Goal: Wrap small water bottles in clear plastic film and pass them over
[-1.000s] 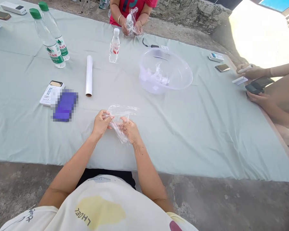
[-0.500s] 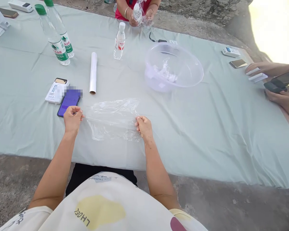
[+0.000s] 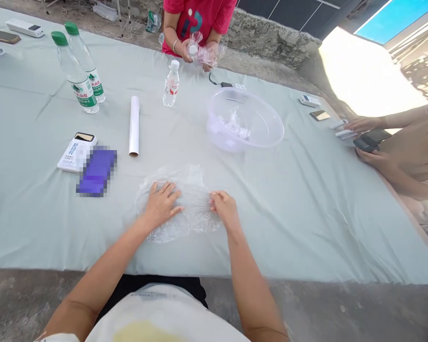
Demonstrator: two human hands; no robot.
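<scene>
A thin, crinkled sheet of clear plastic film (image 3: 192, 216) lies on the cloth-covered table in front of me. My left hand (image 3: 162, 204) rests on it, palm down with the fingers spread. At the sheet's right edge, my right hand (image 3: 224, 206) is closed, pinching the film between thumb and fingers. Beyond them stands a roll of plastic wrap (image 3: 134, 127), lying lengthwise away from me. A translucent purple basin (image 3: 267, 135) farther right has crumpled clear film (image 3: 235, 127) inside.
Left are a purple-screened phone (image 3: 98, 172), a white box-like device (image 3: 71, 154) and two green-capped bottles (image 3: 83, 97). A small water bottle (image 3: 170, 88) stands farther back. Across the table (image 3: 306, 223), a person in red (image 3: 199, 21) holds a bottle and film; another person's hands (image 3: 367, 142) hold a dark object at right.
My left hand has gone from pinching the film's left edge to lying flat on it. The film is now spread on the table. The view has tilted up.
</scene>
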